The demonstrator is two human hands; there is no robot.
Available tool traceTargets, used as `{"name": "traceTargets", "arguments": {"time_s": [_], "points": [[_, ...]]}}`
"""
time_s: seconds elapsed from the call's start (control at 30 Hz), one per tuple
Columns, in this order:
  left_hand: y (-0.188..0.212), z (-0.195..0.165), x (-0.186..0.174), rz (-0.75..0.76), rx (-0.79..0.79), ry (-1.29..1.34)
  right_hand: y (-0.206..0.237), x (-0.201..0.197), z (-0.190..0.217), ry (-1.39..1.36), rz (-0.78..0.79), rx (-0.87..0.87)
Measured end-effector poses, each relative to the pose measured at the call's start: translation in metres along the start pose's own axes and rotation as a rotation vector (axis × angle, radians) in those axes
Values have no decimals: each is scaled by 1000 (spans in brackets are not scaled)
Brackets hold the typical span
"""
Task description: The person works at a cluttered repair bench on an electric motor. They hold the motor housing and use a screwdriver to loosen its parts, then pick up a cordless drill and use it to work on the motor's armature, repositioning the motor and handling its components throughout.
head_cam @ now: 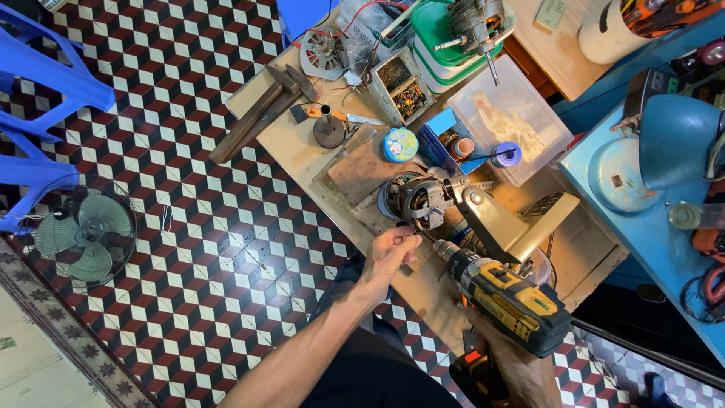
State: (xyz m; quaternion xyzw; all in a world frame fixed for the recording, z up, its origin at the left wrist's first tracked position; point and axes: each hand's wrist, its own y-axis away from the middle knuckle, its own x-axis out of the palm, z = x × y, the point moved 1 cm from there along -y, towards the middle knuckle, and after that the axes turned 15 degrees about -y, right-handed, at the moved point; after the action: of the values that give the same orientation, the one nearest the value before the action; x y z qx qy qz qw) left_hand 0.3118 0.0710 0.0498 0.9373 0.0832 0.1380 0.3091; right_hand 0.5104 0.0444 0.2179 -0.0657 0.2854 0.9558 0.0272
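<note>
Yellow drill (507, 301) points at motor (423, 202), seemingly touching left hand (389, 253) fingertips.

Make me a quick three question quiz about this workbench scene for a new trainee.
1. True or false: the right hand holds a yellow and black cordless drill.
2. What is the left hand nearest to?
A. the hammer
B. the fan motor
C. the blue plastic chair
3. Fill in: standing on the patterned floor, left of the wooden bench, is a small green ____.

Key:
1. True
2. B, its fingertips pinch something small right at the motor's edge
3. fan
</note>
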Motion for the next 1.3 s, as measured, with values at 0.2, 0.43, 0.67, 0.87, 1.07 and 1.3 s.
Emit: {"name": "traceTargets", "arguments": {"time_s": [0.2,0.43,0.67,0.87,1.07,1.3], "points": [[-11,13,-2,-33,-270,416,0,-3,-2,46,-8,22],[-16,10,3,-28,-450,541,-4,-10,-8,-10,51,-20],[-20,12,6,13,-524,613,-3,-10,-8,-47,23,-1],[-17,8,5,30,-525,666,-2,-7,-1,27,24,44],[-16,6,3,47,-528,673,-2,-6,0,-23,-14,87],[-22,10,1,60,-536,704,-3,-10,-5,-49,1,102]]}}
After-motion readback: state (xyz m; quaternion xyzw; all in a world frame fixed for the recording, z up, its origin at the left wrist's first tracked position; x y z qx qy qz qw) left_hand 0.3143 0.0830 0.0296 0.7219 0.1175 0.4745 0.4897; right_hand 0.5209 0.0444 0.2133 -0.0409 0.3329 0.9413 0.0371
